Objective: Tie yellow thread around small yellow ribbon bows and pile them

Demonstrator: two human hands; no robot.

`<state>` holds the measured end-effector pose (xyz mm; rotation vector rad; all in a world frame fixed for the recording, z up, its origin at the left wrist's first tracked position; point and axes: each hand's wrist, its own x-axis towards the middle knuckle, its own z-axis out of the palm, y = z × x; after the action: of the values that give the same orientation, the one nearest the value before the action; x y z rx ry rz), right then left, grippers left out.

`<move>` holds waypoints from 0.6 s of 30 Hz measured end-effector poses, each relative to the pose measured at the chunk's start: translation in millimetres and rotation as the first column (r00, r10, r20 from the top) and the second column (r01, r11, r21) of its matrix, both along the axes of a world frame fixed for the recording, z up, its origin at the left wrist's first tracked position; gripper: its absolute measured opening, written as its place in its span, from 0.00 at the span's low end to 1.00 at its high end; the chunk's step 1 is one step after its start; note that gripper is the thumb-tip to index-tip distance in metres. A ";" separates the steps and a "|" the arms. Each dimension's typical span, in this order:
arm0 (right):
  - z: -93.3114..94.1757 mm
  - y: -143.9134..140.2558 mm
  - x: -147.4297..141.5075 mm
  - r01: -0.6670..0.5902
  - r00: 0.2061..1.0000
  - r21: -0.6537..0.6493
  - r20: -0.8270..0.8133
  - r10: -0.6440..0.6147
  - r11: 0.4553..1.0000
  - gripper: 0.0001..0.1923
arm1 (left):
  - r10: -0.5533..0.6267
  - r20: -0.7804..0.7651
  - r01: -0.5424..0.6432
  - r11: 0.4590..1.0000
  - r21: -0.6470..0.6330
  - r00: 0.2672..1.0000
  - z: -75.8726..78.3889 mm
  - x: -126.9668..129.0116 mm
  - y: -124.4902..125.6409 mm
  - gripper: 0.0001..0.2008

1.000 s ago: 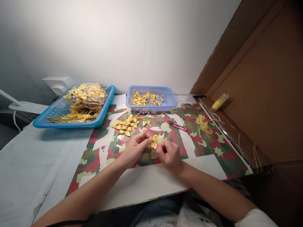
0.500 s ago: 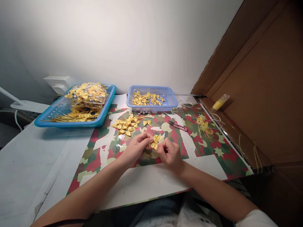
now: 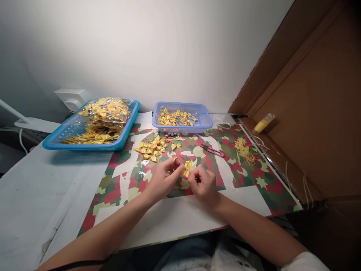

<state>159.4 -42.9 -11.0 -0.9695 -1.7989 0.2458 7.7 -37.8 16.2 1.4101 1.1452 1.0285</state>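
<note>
1. A small yellow ribbon bow (image 3: 187, 167) is held just above the camouflage-patterned mat (image 3: 248, 180), near the mat's middle, between the two hands.
2. The left hand (image 3: 163, 179) pinches the bow's left side with thumb and fingertips closed on it; a thin loop of gold wire (image 3: 177, 159) arcs up from that pinch.
3. The right hand (image 3: 203, 184) has its fingers closed on the bow's right side, knuckles curled toward the camera.
4. Just beyond the hands lies a loose pile of yellow bows (image 3: 152, 148) on the mat.
5. Red thread snips (image 3: 213, 150) lie to the right of the pile, and a heap of yellow thread scraps (image 3: 244, 151) farther right.
6. At the mat's far edge stands a light blue basket (image 3: 203, 121) holding more bows.
7. To its left, a larger teal tray (image 3: 56, 140) carries bagged bows and gold wires.
</note>
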 end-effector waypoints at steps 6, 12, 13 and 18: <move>-0.4 1.5 -1.4 0.013 0.999 0.034 0.037 -0.014 0.999 0.14 | 0.106 -0.176 -0.080 0.986 0.148 0.979 3.7 4.2 -5.2 0.12; -0.9 2.4 0.3 0.014 0.999 0.041 0.029 -0.015 0.999 0.13 | 0.092 0.095 -0.079 0.988 -0.132 0.991 -1.1 5.1 -2.5 0.12; -1.2 2.8 0.6 0.013 1.000 0.036 0.024 -0.014 0.999 0.13 | 0.083 0.135 -0.055 0.979 -0.196 0.987 -2.4 4.8 -1.9 0.12; -1.4 4.1 1.7 0.005 1.000 0.020 0.010 -0.005 1.000 0.12 | 0.065 0.285 0.034 0.944 -0.329 0.956 -2.6 5.2 -1.1 0.13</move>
<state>161.1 -38.8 -12.3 -0.9627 -1.8040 0.2197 12.8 -38.9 13.6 0.9477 1.0518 0.9657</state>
